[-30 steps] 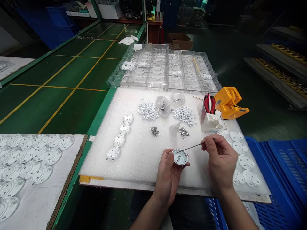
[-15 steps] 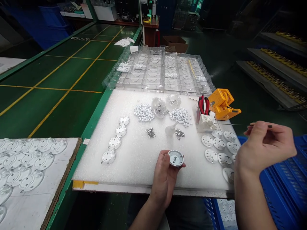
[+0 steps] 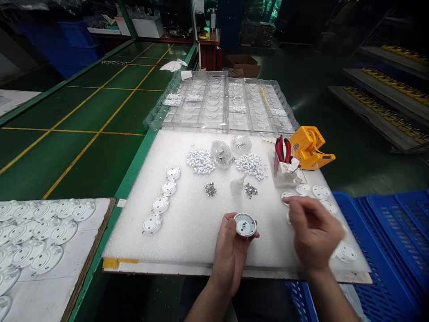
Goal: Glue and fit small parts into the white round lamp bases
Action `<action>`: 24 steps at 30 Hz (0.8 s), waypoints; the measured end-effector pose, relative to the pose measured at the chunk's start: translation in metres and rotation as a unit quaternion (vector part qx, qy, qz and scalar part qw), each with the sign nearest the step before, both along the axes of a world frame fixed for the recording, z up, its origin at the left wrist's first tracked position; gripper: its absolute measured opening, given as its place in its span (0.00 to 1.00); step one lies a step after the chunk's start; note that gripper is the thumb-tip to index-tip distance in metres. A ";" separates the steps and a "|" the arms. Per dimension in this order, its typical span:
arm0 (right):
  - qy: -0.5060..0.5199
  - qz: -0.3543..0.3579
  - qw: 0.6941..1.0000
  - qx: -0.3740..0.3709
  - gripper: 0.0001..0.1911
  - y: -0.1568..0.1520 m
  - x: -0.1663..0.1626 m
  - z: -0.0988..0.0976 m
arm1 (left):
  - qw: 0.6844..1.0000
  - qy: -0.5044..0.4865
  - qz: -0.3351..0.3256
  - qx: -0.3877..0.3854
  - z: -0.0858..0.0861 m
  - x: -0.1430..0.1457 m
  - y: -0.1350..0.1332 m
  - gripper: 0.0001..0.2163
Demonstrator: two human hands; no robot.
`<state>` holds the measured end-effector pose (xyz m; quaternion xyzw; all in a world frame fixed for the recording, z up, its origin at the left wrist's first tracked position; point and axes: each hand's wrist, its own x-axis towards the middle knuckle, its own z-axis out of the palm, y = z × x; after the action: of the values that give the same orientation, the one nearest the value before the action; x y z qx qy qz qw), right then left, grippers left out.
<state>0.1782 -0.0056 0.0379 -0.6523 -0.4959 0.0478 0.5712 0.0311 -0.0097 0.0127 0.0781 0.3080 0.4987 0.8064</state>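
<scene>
My left hand (image 3: 231, 250) is closed round the rim of a round white cap (image 3: 246, 225), its hollow inner side facing up with a small post in the middle. Over the right part of the white foam sheet (image 3: 187, 237) hovers my right hand (image 3: 317, 230), blurred, with thumb and fingers pinched together. What it holds, if anything, cannot be made out. Beneath and around that hand lie white discs with holes (image 3: 321, 192), partly hidden by it. A small translucent bottle (image 3: 237, 184) stands beyond the cap, between two piles of small metal parts (image 3: 210, 189).
White small parts (image 3: 201, 161) lie in heaps, with plastic bags (image 3: 221, 154) between them. A clear box (image 3: 288, 179) holds red-handled pliers (image 3: 283, 150) beside a yellow tape dispenser (image 3: 310, 147). Clear trays (image 3: 214, 118) stand behind; blue crates (image 3: 395, 232) are at right.
My right hand has come left and down from the far right, now over the discs. The thin rod it held no longer shows clearly. My left hand still holds the cap.
</scene>
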 end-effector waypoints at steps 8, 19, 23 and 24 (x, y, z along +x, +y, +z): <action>0.011 0.207 0.975 -0.078 0.09 -0.003 -0.019 -0.023 | 1.000 -0.017 -0.004 0.022 0.005 0.001 0.001 0.16; 0.048 0.238 0.966 -0.091 0.05 0.001 -0.018 -0.021 | 0.999 -0.028 0.005 0.027 0.003 0.003 0.003 0.14; 0.049 0.243 0.965 -0.088 0.04 0.002 -0.018 -0.021 | 0.999 -0.022 -0.005 0.025 0.002 0.001 0.004 0.16; 0.048 0.245 0.964 -0.088 0.04 0.002 -0.017 -0.022 | 1.000 -0.021 -0.007 0.022 0.002 0.001 0.004 0.16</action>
<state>0.1608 -0.0035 0.0163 -0.5554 -0.6065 0.2608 0.5056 0.0322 -0.0053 0.0148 0.0876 0.2790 0.5017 0.8141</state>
